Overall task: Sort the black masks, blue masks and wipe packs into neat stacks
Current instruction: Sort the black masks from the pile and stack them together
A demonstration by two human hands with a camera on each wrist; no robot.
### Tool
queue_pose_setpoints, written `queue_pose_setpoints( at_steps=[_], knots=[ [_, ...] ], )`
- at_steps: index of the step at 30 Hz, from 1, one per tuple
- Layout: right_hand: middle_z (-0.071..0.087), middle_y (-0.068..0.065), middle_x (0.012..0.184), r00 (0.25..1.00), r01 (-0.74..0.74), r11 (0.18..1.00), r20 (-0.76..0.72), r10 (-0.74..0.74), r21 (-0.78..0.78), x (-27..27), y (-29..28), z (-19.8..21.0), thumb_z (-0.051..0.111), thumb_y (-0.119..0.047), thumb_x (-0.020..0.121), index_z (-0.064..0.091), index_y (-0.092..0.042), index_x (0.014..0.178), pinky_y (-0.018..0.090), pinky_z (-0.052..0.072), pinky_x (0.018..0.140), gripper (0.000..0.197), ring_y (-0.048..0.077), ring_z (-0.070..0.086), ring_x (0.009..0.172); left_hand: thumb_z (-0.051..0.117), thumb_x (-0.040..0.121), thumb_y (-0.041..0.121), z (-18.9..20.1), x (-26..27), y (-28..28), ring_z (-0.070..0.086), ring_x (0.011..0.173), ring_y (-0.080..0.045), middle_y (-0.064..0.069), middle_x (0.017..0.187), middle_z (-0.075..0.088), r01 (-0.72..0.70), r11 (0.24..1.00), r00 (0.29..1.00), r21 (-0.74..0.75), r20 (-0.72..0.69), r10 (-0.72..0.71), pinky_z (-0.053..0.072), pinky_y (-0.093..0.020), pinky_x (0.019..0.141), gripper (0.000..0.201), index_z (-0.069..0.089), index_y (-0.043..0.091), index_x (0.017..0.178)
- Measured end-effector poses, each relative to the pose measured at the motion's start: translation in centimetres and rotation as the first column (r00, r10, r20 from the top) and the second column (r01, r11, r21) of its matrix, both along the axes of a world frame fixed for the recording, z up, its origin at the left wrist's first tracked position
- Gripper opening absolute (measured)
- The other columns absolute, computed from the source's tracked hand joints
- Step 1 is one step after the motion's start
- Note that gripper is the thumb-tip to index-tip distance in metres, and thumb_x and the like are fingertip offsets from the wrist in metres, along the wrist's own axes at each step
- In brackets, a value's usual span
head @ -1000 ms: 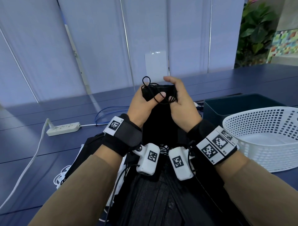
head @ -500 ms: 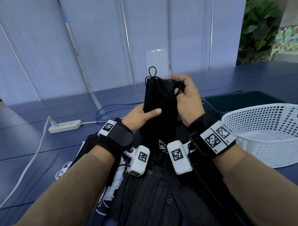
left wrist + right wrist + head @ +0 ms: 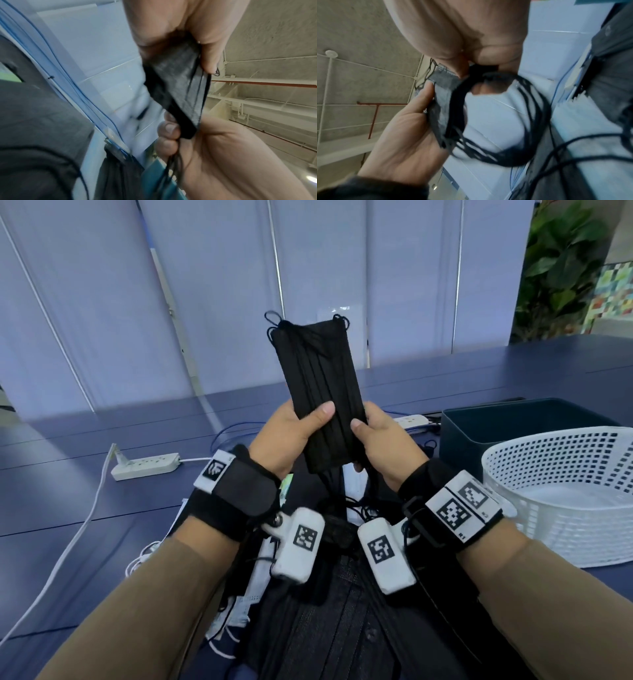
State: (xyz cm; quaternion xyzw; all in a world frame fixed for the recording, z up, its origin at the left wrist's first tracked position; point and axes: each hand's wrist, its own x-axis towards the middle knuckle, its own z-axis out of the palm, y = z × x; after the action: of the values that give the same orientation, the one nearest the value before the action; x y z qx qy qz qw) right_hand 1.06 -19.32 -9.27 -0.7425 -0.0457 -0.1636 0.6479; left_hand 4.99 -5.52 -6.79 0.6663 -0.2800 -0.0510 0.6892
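Observation:
A bundle of black masks (image 3: pixel 318 388) stands upright in front of me, held by its lower end in both hands. My left hand (image 3: pixel 291 436) grips its left edge with the thumb across the front. My right hand (image 3: pixel 383 440) grips its right edge. In the left wrist view the black masks (image 3: pixel 178 86) are pinched between thumb and fingers. The right wrist view shows black ear loops (image 3: pixel 501 121) hanging below the masks. Pale blue masks (image 3: pixel 239 604) lie on the table under my left forearm. No wipe pack is clearly visible.
A white perforated basket (image 3: pixel 561 494) stands at the right, with a dark teal bin (image 3: pixel 507 429) behind it. A white power strip (image 3: pixel 145 466) and its cables lie on the blue table (image 3: pixel 102 422) to the left. A plant stands far right.
Both hands slid down from the top of the black masks to their lower end, and the bundle now stands taller, upright and flattened.

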Motion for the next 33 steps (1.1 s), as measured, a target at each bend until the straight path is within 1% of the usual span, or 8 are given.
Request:
queue_pose_setpoints(
  at_steps=[6, 11, 14, 18, 22, 24, 28, 33],
  knots=[
    [0.059, 0.016, 0.076, 0.978, -0.035, 0.974, -0.209, -0.012, -0.223, 1.5, 1.1, 0.0, 0.038, -0.013, 0.099, 0.046, -0.011, 0.099, 0.028, 0.043, 0.043, 0.008, 0.027, 0.054, 0.055, 0.047, 0.096, 0.005, -1.4, 0.4, 3.0, 0.067, 0.089, -0.018, -0.005, 0.100, 0.069, -0.199, 0.980, 0.979, -0.025, -0.040, 0.198, 0.055, -0.031, 0.085, 0.022, 0.059, 0.004, 0.114],
    [0.050, 0.012, 0.062, 0.703, -0.241, 0.868, -0.694, -0.153, -0.435, 3.9, 0.8, 1.0, 0.050, -0.023, 0.096, 0.045, -0.003, 0.079, 0.027, 0.048, 0.048, 0.027, 0.024, 0.054, 0.044, 0.049, 0.096, 0.007, -0.5, 3.1, 7.6, 0.068, 0.078, -0.012, -0.008, 0.102, 0.068, -0.333, 0.942, 0.938, -0.034, -0.114, 0.328, 0.055, -0.024, 0.072, 0.025, 0.059, 0.004, 0.118],
    [0.053, 0.011, 0.064, 0.675, -0.337, 0.726, -0.691, -0.258, -0.600, 4.7, 1.7, 0.9, 0.058, -0.034, 0.092, 0.049, -0.003, 0.075, 0.040, 0.053, 0.073, 0.037, 0.030, 0.058, 0.068, 0.048, 0.096, 0.006, 0.2, 3.7, 9.4, 0.069, 0.075, -0.008, -0.001, 0.096, 0.068, -0.313, 0.938, 0.938, -0.145, -0.200, 0.282, 0.056, -0.019, 0.063, 0.023, 0.058, 0.008, 0.117],
    [0.053, 0.003, 0.073, 0.742, -0.425, 0.418, -0.573, -0.347, -0.803, 4.5, 4.0, 1.8, 0.055, -0.047, 0.090, 0.062, -0.008, 0.106, 0.026, 0.039, 0.056, 0.043, 0.017, 0.048, 0.061, 0.048, 0.095, 0.005, 1.0, 4.3, 10.7, 0.071, 0.072, -0.012, 0.001, 0.080, 0.074, -0.308, 0.900, 0.931, -0.309, -0.291, 0.218, 0.057, -0.025, 0.060, 0.016, 0.061, 0.008, 0.104],
    [0.056, 0.012, 0.131, 0.790, -0.428, 0.179, -0.463, -0.402, -0.886, 4.4, 5.6, 1.8, 0.049, -0.042, 0.094, 0.050, -0.004, 0.132, 0.029, 0.041, 0.080, 0.053, 0.021, 0.050, 0.093, 0.050, 0.094, 0.004, 1.4, 4.6, 11.4, 0.070, 0.078, -0.017, -0.005, 0.085, 0.073, -0.324, 0.855, 0.914, -0.405, -0.368, 0.172, 0.058, -0.027, 0.061, 0.016, 0.061, 0.003, 0.106],
    [0.054, 0.013, 0.133, 0.794, -0.384, 0.264, -0.463, -0.394, -0.885, 5.0, 5.0, 1.7, 0.051, -0.032, 0.096, 0.051, -0.002, 0.131, 0.029, 0.045, 0.076, 0.046, 0.023, 0.051, 0.095, 0.050, 0.093, 0.002, 1.2, 4.8, 11.3, 0.070, 0.078, -0.019, -0.007, 0.083, 0.073, -0.315, 0.842, 0.904, -0.437, -0.409, 0.126, 0.057, -0.027, 0.059, 0.017, 0.061, 0.001, 0.105],
    [0.058, 0.014, 0.122, 0.811, -0.087, 0.826, -0.521, -0.266, -0.556, 6.8, 2.1, 0.8, 0.055, -0.011, 0.089, 0.053, -0.002, 0.126, 0.039, 0.053, 0.090, 0.038, 0.028, 0.060, 0.103, 0.047, 0.093, -0.001, 1.1, 4.0, 10.5, 0.071, 0.075, -0.020, -0.014, 0.096, 0.070, -0.244, 0.845, 0.906, -0.475, -0.423, 0.023, 0.057, -0.028, 0.060, 0.029, 0.056, -0.005, 0.120],
    [0.060, 0.018, 0.120, 0.911, 0.087, 0.994, -0.398, -0.105, -0.064, 6.1, -0.2, 1.1, 0.045, -0.004, 0.094, 0.050, -0.007, 0.126, 0.053, 0.048, 0.094, 0.032, 0.032, 0.061, 0.103, 0.044, 0.093, 0.001, 1.6, 2.7, 9.2, 0.070, 0.085, -0.021, -0.016, 0.114, 0.064, -0.079, 0.851, 0.935, -0.518, -0.334, -0.117, 0.058, -0.030, 0.065, 0.037, 0.050, -0.004, 0.129]
  ],
)
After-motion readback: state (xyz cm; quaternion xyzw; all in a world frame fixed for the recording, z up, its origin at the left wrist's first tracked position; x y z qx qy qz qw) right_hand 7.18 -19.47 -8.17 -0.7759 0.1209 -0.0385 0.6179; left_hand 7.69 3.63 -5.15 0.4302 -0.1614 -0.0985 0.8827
